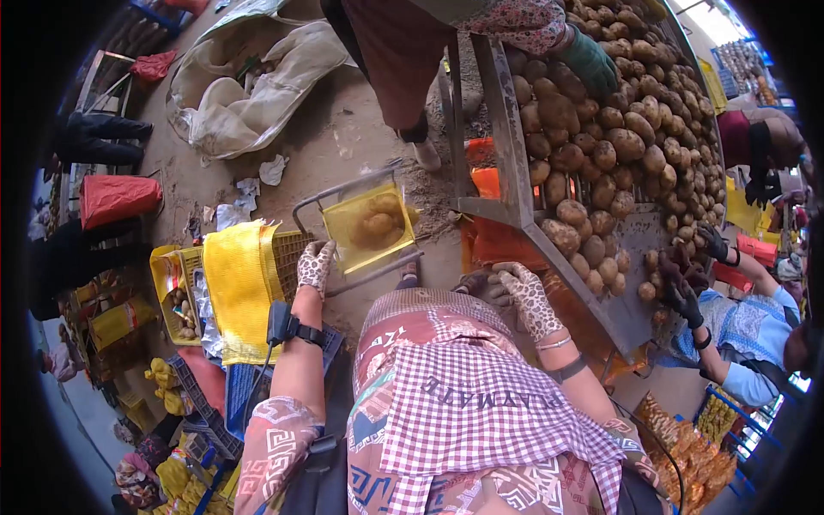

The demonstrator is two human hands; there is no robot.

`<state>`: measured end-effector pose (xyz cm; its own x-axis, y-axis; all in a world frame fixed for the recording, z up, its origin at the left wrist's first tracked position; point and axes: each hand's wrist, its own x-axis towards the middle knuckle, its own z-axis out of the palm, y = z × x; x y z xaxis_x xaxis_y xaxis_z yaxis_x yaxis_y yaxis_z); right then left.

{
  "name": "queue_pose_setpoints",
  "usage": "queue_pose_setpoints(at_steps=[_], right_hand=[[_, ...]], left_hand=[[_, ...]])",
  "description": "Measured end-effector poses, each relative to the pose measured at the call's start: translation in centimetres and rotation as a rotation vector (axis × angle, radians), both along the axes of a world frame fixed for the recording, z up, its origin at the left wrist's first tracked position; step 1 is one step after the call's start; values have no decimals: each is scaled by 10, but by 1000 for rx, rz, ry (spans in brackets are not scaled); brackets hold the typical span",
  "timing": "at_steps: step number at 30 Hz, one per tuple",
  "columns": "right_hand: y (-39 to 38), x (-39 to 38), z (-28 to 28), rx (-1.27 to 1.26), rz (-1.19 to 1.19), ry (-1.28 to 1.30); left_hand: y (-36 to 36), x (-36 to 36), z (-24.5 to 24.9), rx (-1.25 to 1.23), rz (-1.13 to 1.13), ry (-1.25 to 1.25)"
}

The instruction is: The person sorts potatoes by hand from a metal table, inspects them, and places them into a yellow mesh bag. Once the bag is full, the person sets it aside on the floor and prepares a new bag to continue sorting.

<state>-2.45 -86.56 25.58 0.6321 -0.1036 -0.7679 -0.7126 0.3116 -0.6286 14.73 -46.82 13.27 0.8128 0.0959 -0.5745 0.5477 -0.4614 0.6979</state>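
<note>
My left hand (316, 265), in a leopard-print glove, is closed, fingers curled at the left edge of a yellow mesh bag (349, 257). The bag stretches over a metal frame (302, 206), and several potatoes (378, 225) show through its mesh. In a matching glove, my right hand (518, 298) has its fingers apart and nothing in them. It is beside the near side of a metal sorting table (506, 209) heaped with potatoes (631, 146). Orange sheeting (502, 243) hangs under the table.
Left of me, yellow mesh bags (245, 292) drape over a crate (292, 260). A white sack (249, 120) lies on the floor. Across the table a person's green-gloved hand (590, 66) touches potatoes; at right, another person's dark-gloved hands (682, 296) reach the table's end.
</note>
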Motion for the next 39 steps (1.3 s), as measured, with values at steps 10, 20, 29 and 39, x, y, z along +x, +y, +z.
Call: queue_pose_setpoints(at_steps=[10, 20, 29, 39], right_hand=[[-51, -91, 10, -790, -192, -200], [-140, -82, 41, -1429, -80, -204], [-178, -24, 39, -1488, 605, -235], [-231, -118, 28, -1440, 245, -186]], left_hand=[[-135, 7, 69, 153, -815, -160], [-185, -36, 102, -37, -625, -527], [-366, -56, 179, 263, -1270, -873], [-450, -74, 164, 312, -1455, -471]])
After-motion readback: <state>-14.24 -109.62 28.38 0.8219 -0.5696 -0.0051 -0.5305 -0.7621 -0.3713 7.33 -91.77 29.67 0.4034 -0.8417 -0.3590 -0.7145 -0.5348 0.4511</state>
